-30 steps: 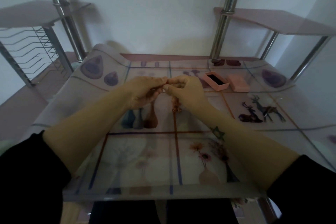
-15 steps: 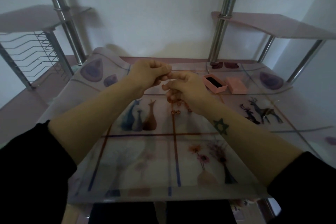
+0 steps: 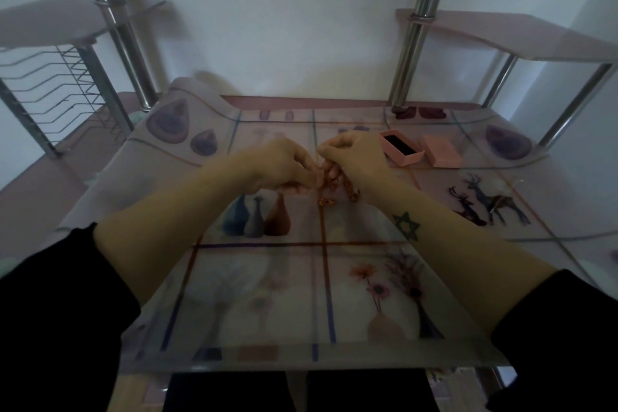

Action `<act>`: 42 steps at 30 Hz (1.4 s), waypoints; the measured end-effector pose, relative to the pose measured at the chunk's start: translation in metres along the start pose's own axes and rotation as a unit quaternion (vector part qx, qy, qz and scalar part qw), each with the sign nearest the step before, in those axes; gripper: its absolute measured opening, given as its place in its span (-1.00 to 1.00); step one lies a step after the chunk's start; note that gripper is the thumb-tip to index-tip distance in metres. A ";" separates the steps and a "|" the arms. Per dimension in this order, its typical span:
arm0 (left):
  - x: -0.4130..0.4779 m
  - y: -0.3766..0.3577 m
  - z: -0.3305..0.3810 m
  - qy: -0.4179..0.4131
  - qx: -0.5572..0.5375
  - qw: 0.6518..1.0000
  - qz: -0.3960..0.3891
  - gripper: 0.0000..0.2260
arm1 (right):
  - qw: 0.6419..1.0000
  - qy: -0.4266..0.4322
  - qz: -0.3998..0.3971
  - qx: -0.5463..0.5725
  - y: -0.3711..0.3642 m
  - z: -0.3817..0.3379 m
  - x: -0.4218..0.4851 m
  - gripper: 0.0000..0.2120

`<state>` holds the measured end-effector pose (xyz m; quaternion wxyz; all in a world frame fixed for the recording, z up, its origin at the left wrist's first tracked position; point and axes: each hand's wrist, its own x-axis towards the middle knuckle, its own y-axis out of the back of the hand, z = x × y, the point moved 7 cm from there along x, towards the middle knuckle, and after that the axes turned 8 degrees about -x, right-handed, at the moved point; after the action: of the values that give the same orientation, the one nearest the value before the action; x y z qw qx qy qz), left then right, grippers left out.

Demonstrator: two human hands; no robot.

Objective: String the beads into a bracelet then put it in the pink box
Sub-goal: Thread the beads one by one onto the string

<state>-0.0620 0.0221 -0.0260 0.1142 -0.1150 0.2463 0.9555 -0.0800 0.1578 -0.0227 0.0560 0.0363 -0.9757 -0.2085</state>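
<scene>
Midair, beads (image 3: 326,200) beneath right hand (image 3: 355,160), beside left hand (image 3: 280,166)

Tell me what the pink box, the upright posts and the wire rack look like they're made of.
Pink box: likely matte card, flat dull walls with crisp edges, dark lining inside.
Upright posts: polished metal, probably chromed, with bright reflective streaks.
Wire rack: thin metal wire, finish unclear.

Shelf posts (image 3: 412,53): polished metal. Table cover (image 3: 267,294): glossy clear plastic over print. Pink box (image 3: 401,148): matt card.
</scene>
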 end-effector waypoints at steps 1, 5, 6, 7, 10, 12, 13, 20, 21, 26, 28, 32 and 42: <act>-0.001 -0.004 0.001 -0.006 0.019 1.000 -0.014 -0.96 | 1.000 -0.002 0.000 0.003 -0.001 -0.001 0.000 -0.94; -0.003 -0.021 0.001 -0.018 0.084 0.994 -0.062 -0.90 | 1.000 0.002 -0.003 -0.001 -0.003 -0.004 -0.001 -0.96; -0.003 -0.023 -0.001 -0.015 0.091 0.994 -0.062 -0.89 | 1.000 0.005 -0.006 -0.005 -0.003 -0.005 -0.003 -0.97; -0.002 -0.024 -0.002 -0.014 0.090 0.994 -0.058 -0.88 | 1.000 0.006 -0.008 -0.008 -0.004 -0.006 -0.004 -0.98; -0.001 -0.024 -0.003 -0.030 0.087 0.995 -0.038 -0.86 | 1.000 0.014 -0.010 -0.012 -0.003 -0.008 -0.009 -0.96; -0.001 -0.022 -0.004 -0.041 0.082 0.995 -0.027 -0.87 | 1.000 0.020 -0.011 -0.015 -0.003 -0.009 -0.011 -0.97; 0.000 -0.021 -0.006 -0.044 0.084 0.995 -0.023 -0.91 | 1.000 0.022 -0.011 -0.018 -0.003 -0.009 -0.012 -0.95; -0.002 -0.002 -0.015 -0.013 -0.055 0.998 -0.015 -0.93 | 0.999 0.030 -0.002 -0.013 -0.002 -0.009 -0.015 -0.96; -0.003 0.001 -0.016 0.002 -0.115 0.993 -0.021 -0.93 | 0.999 0.034 -0.001 -0.012 -0.002 -0.009 -0.016 -0.95; -0.005 0.006 -0.027 0.081 -0.341 0.936 -0.027 -0.91 | 0.998 0.058 -0.003 -0.019 -0.004 -0.012 -0.017 -0.89; -0.004 0.003 -0.031 0.101 -0.398 0.911 -0.031 -0.87 | 0.997 0.073 0.001 -0.033 -0.005 -0.013 -0.017 -0.88; -0.002 0.003 -0.036 0.115 -0.472 0.873 -0.026 -0.86 | 0.992 0.102 0.022 -0.066 -0.005 -0.010 -0.017 -0.81; -0.001 0.005 -0.040 0.119 -0.512 0.850 -0.040 -0.90 | 0.961 0.167 0.111 -0.191 -0.003 -0.009 -0.019 -0.81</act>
<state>-0.0558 -0.0024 -0.0572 0.0465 -0.2799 -0.2711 0.9198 -0.0601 0.1534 -0.0171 0.2473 -0.0494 -0.8923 -0.3744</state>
